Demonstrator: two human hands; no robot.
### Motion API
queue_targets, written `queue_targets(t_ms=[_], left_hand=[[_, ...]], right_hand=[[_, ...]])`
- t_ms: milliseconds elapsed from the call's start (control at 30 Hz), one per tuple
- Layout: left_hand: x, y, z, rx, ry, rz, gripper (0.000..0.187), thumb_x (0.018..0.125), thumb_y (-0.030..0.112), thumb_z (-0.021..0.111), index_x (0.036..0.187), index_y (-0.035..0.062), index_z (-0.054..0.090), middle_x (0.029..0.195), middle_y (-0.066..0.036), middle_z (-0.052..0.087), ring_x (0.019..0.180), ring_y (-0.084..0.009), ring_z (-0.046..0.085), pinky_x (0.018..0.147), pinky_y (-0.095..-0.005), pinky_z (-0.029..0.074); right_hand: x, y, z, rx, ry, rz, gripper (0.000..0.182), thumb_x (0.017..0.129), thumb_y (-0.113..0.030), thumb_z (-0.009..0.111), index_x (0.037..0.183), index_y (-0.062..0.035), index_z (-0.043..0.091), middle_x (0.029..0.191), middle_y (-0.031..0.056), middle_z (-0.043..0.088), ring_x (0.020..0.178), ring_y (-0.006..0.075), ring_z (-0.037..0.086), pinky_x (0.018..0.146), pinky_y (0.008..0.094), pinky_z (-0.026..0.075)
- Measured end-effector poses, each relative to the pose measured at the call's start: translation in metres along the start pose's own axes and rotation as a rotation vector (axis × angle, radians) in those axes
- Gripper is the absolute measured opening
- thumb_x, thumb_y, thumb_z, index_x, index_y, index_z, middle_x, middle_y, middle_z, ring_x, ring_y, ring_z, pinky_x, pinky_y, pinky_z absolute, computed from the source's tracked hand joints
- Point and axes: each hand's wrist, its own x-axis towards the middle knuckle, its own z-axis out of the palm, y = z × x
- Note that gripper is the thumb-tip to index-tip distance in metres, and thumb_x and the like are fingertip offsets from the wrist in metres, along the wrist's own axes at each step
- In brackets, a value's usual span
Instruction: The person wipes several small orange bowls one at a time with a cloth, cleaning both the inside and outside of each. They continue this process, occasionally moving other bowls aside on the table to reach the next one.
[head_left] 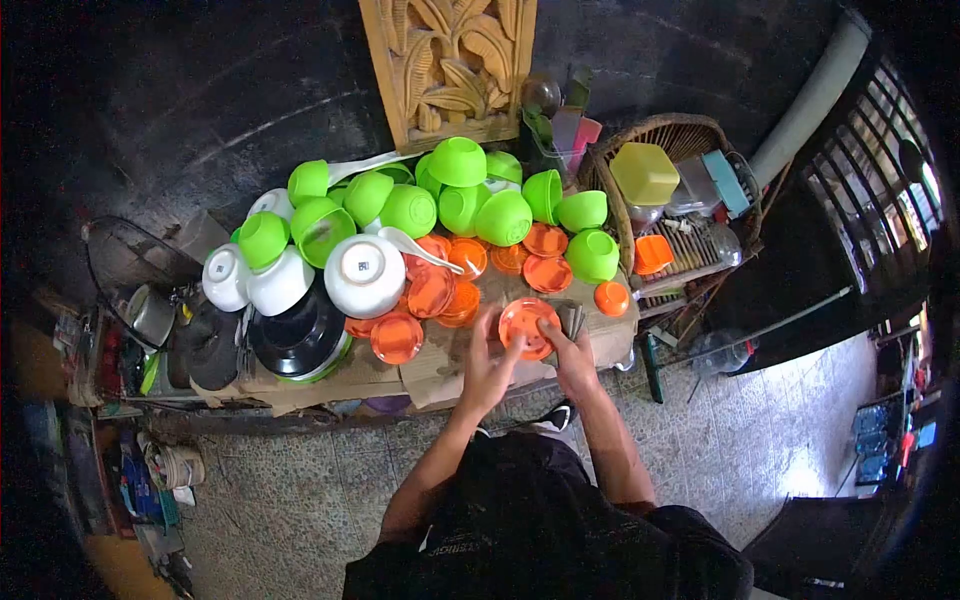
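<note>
A small round orange saucer [527,322] is held up in front of me at the cardboard's front edge. My left hand [486,368] is closed on its left side, the thumb reaching over its lower part. From the right, my right hand [574,362] grips the same saucer, its thumb lying on the face. A small grey object [571,316] shows just behind the right fingers. More orange saucers [397,338] lie loosely overlapping to the left, and another orange saucer [547,274] lies behind my hands. A small orange cup [611,298] stands right of my right hand.
Many green bowls [504,218] are heaped along the back, with white bowls [365,276] and a white spoon [420,250]. A black pot [298,335] stands left on the cardboard [440,372]. At right, a wicker basket [612,180] holds plastic containers. A carved wooden panel [450,70] leans behind.
</note>
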Motion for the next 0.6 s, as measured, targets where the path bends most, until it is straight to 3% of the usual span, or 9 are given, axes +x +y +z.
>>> queue_targets(t_ms=[67,133,167,267,300,333,400,433,600], left_hand=[[0.008,-0.006,-0.005,-0.072,-0.122,-0.158,0.043,0.109,0.031,0.06,0.137,-0.0019,0.058,0.133,-0.01,0.064,0.12,-0.0171,0.062,0.105,-0.0343,0.05],[0.013,-0.027,-0.004,-0.414,0.004,-0.392,0.043,0.111,0.033,0.055,0.139,0.0,0.058,0.128,-0.01,0.067,0.116,-0.0163,0.066,0.104,-0.0341,0.052],[0.015,-0.037,-0.004,-0.457,0.055,-0.412,0.045,0.112,0.035,0.054,0.14,0.0003,0.057,0.131,-0.011,0.067,0.118,-0.0186,0.067,0.103,-0.0373,0.055],[0.021,-0.046,-0.004,-0.566,0.049,-0.449,0.046,0.111,0.035,0.054,0.142,0.0016,0.055,0.132,-0.012,0.067,0.122,-0.0236,0.067,0.104,-0.0441,0.057],[0.022,-0.047,-0.004,-0.568,0.05,-0.452,0.046,0.111,0.035,0.054,0.142,0.0016,0.055,0.132,-0.012,0.067,0.122,-0.0236,0.067,0.104,-0.0441,0.057],[0.024,-0.048,-0.004,-0.611,0.026,-0.473,0.048,0.111,0.038,0.053,0.144,0.0024,0.054,0.134,-0.013,0.066,0.123,-0.0254,0.067,0.105,-0.0465,0.057],[0.026,-0.05,-0.005,-0.655,-0.001,-0.502,0.051,0.111,0.04,0.052,0.146,0.0033,0.052,0.136,-0.013,0.065,0.123,-0.0272,0.067,0.105,-0.049,0.057],[0.028,-0.051,-0.007,-0.698,-0.084,-0.519,0.051,0.112,0.041,0.049,0.147,0.0048,0.051,0.139,-0.012,0.063,0.122,-0.0258,0.066,0.104,-0.0486,0.056],[0.025,-0.041,-0.001,-0.627,-0.098,-0.516,0.059,0.113,0.05,0.039,0.154,0.0082,0.047,0.142,-0.011,0.061,0.121,-0.0251,0.065,0.104,-0.0476,0.054]], right_hand=[[-0.001,0.0,-0.002,0.0,-0.001,-0.015,0.024,0.1,-0.02,0.073,0.114,-0.0003,0.071,0.099,0.0039,0.074,0.086,0.011,0.067,0.075,0.029,0.055],[0.001,0.0,-0.008,-0.435,-0.034,-0.015,0.023,0.103,-0.023,0.071,0.109,-0.0008,0.069,0.086,-0.0003,0.067,0.07,0.008,0.059,0.061,0.0274,0.05],[0.0,0.003,-0.008,-0.386,-0.026,-0.07,0.024,0.105,-0.025,0.067,0.107,-0.0015,0.067,0.077,-0.003,0.06,0.062,0.0062,0.051,0.052,0.0274,0.044],[-0.003,0.0,-0.009,-0.378,0.172,-0.258,0.021,0.105,-0.02,0.067,0.112,-0.0003,0.067,0.077,-0.0019,0.06,0.063,0.006,0.052,0.053,0.0272,0.044],[-0.003,-0.001,-0.016,-0.485,0.194,-0.314,0.021,0.098,-0.009,0.068,0.118,-0.0006,0.068,0.088,0.0061,0.067,0.07,0.0144,0.061,0.062,0.0317,0.051],[-0.002,-0.001,-0.021,-0.488,0.195,-0.309,0.021,0.098,-0.009,0.068,0.118,-0.0006,0.068,0.088,0.0061,0.067,0.07,0.0144,0.061,0.062,0.0317,0.051],[0.001,-0.006,-0.024,-0.828,0.125,-0.698,0.036,0.087,0.0,0.071,0.123,-0.0029,0.069,0.107,0.0162,0.07,0.089,0.029,0.069,0.079,0.039,0.056],[-0.002,-0.016,-0.021,-0.994,0.062,-0.648,0.047,0.079,0.003,0.072,0.126,-0.0058,0.07,0.117,0.0202,0.067,0.105,0.0387,0.067,0.091,0.0448,0.055],[0.008,0.0,0.002,-1.239,0.035,-0.71,0.055,0.073,0.0,0.076,0.127,-0.006,0.07,0.107,0.017,0.066,0.101,0.0375,0.067,0.088,0.0476,0.056]])
